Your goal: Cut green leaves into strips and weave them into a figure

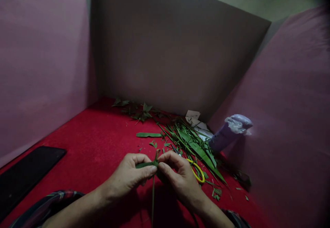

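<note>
Between my two hands, above the red cloth (103,145), is a green leaf piece (155,162) that looks folded or knotted, with a long thin stem or strip hanging straight down from it. My left hand (134,171) pinches it from the left, thumb on top, a flat leaf part lying under its fingers. From the right, my right hand (177,173) pinches the same piece between thumb and forefinger. Scissors with yellow handles (199,173) lie just behind my right hand, partly covered by it. How the leaf is folded at the fingertips is too small to tell.
A heap of long green leaves (196,145) lies right of centre, with leaf scraps (145,109) at the back. A single cut leaf (148,135) lies ahead. A purple cylinder with clear plastic (227,133) leans right, near white papers (193,116). A black flat object (33,169) lies left.
</note>
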A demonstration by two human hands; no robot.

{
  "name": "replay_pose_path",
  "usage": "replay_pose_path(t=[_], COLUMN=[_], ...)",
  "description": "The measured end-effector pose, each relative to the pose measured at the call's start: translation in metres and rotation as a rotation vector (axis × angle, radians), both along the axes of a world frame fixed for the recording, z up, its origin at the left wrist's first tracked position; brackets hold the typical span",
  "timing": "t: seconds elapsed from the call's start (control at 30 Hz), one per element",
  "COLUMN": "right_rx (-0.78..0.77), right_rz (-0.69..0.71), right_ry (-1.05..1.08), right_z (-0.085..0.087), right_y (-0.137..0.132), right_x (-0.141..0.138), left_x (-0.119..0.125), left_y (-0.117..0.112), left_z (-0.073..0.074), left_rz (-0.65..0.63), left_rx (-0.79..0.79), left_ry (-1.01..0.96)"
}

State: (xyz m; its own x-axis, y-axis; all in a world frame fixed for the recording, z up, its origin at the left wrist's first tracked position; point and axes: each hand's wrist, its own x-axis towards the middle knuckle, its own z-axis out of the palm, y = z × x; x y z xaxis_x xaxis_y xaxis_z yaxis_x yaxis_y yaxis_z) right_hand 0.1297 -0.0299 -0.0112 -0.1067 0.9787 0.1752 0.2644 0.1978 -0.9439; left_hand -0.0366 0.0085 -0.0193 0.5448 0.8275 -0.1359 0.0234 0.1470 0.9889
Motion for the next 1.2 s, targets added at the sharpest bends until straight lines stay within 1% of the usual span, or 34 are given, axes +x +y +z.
replay_pose_path(t=[0.2, 0.3, 0.43, 0.67, 0.8, 0.93, 1.03, 1.1, 1.2], right_rx=[-0.001, -0.066, -0.193, -0.301, -0.365, -0.363, -0.351, -0.346, -0.334], right_rz=[0.012, 0.04, 0.076, 0.03, 0.019, 0.012, 0.012, 0.009, 0.01], right_ry=[-0.025, 0.034, 0.19, 0.286, 0.332, 0.338, 0.322, 0.304, 0.289], right_z=[-0.0009, -0.0043, -0.0057, 0.0008, 0.0005, -0.001, -0.0019, -0.0029, -0.0053], right_y=[-0.0005, 0.0005, 0.0033, 0.0055, 0.0072, 0.0066, 0.0053, 0.0048, 0.0047], right_x=[0.0004, 0.0008, -0.0001, -0.0024, -0.0011, -0.0007, -0.002, -0.0034, -0.0061], left_x=[-0.0006, -0.0013, -0.0021, -0.0013, -0.0018, -0.0007, 0.0007, 0.0015, 0.0021], left_y=[0.0002, 0.0005, 0.0007, 0.0007, 0.001, -0.0003, -0.0012, -0.0013, -0.0011], left_z=[-0.0031, -0.004, -0.0027, -0.0025, -0.0021, 0.0041, 0.006, 0.004, -0.0012], left_rz=[-0.01, 0.006, 0.006, -0.031, -0.052, 0.038, 0.104, 0.108, 0.073], left_rx=[0.019, 0.002, -0.001, -0.026, 0.023, 0.128, 0.101, 0.069, 0.06], left_ry=[-0.005, -0.015, -0.025, -0.03, 0.0, 0.026, 0.055, 0.031, -0.061])
